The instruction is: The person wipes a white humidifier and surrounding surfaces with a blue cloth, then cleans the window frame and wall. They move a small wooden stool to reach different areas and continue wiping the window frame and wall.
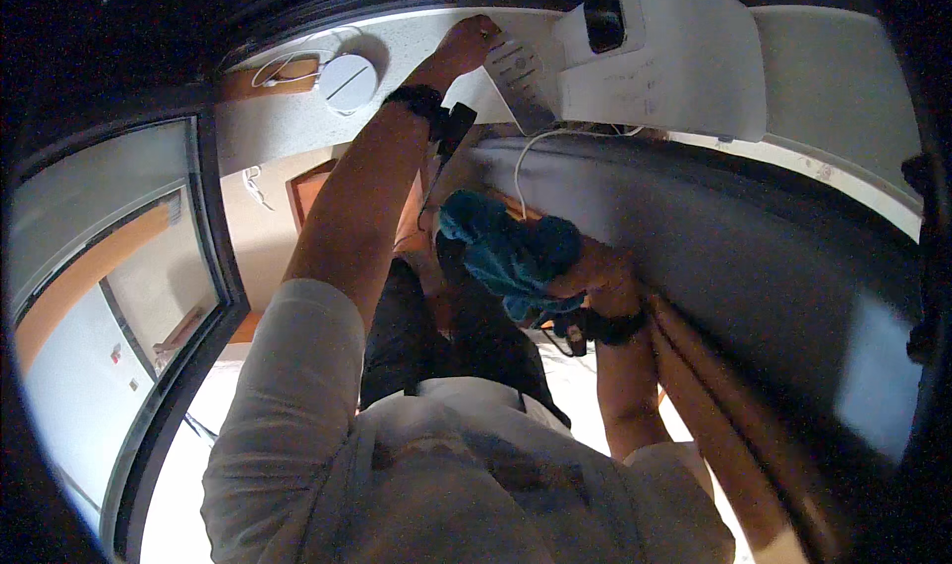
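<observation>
My left hand point(465, 49) reaches across to the white shelf point(268, 129), its fingers curled at the far end of a flat grey slotted block point(520, 81) that looks like a power strip. That block lies at a slant, its near end at the shelf's front edge. The fingertips are partly hidden. Lower down, my right hand point(606, 274) grips a bunched teal cloth point(513, 248), which covers most of the fingers. The cloth is beside a dark panel point(714, 252). A white cable point(518, 170) runs from the shelf edge down behind the cloth.
A large white device point(662, 66) with a dark window stands on the shelf at right. Left of my arm are a round white device point(348, 83) and a coiled white cable point(286, 66). A dark-framed glass pane point(111, 229) stands at far left. Both wrists wear dark straps.
</observation>
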Available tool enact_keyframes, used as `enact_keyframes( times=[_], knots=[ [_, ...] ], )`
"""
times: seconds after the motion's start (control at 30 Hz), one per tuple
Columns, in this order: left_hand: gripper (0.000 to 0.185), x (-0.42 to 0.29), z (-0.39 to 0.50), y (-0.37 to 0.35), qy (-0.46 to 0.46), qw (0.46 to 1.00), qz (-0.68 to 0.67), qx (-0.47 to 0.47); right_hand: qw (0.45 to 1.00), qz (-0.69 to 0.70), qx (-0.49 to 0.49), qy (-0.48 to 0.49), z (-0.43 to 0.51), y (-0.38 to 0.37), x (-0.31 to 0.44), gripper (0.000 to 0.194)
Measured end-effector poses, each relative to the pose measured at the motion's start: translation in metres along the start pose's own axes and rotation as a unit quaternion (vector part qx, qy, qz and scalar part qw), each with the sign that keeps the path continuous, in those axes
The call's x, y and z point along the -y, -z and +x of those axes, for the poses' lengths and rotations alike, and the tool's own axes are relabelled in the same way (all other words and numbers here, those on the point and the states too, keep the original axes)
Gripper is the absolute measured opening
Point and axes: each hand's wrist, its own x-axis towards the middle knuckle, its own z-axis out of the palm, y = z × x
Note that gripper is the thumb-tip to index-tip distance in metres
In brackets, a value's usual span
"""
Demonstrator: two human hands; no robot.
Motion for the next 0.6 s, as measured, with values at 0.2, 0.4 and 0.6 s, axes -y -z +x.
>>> enact_keyframes(
  times=[0.2,0.4,0.6],
  knots=[
    [0.022,0.005,0.063,-0.032,-0.213,0.885,0.413,-0.022,0.998,0.053,0.032,0.011,-0.009,-0.004,0.02,0.08],
    [0.02,-0.012,0.06,-0.05,-0.095,0.917,0.387,-0.038,0.994,0.101,0.037,0.016,-0.007,0.0,0.02,0.08],
    [0.039,-0.007,-0.001,-0.072,0.022,0.984,0.142,-0.109,0.995,0.101,0.008,0.021,-0.011,0.015,0.005,0.08]
  ],
)
